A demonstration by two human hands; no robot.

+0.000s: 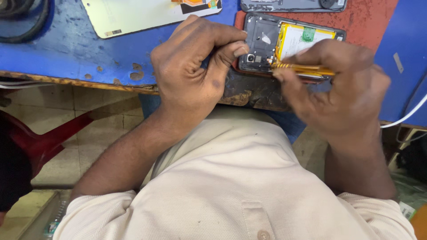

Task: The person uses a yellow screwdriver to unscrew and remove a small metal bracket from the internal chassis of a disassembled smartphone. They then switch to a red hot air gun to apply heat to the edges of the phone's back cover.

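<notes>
An opened phone lies face down on a red mat at the near edge of a blue workbench. Its back is off, showing a yellow-edged battery and a small camera. My left hand is curled, thumb and fingertips pressing the phone's left end. My right hand grips a slim tool with a yellow handle, laid along the phone's near edge, its tip pointing left toward the camera end.
A detached pale phone screen panel lies on the bench at the back left. Another dark phone frame sits at the top. Black cables are at the far left, a white cable at right. A red stool stands on the tiled floor.
</notes>
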